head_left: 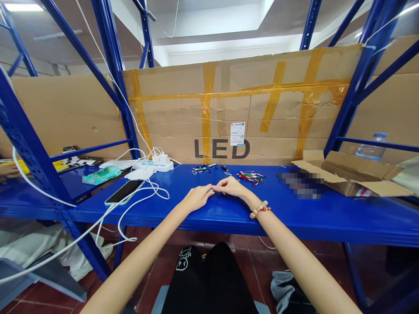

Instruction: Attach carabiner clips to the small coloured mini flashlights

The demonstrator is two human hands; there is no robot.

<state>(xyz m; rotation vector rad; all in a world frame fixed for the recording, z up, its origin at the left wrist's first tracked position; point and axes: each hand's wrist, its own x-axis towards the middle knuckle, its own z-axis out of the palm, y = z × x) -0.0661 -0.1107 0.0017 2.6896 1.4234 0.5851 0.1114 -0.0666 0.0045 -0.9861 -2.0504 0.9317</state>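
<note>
Just below the frame's centre, the left hand (198,198) and right hand (231,186) share a fingertip grip on a small, mostly hidden shiny piece (211,190), which could slip if either pinch loosens and roll off the blue tabletop (225,214).

Table (222,220) before you: plain blue; uprights (113,56) match. Cardboard (176,122) facing you: tan, crossed by amber tape strips (206,113); lettering (214,149) black; label (237,133) white, blue lower edge. Small piece (211,190) you hold: greyish, mostly hidden. Pile (251,176) ahead: red, green, silvery bits. You wear beige beads (254,212), red bracelet (266,209), black trousers (211,283) with white line drawing (182,263). Packet (102,175), your left: turquoise-green.
</note>
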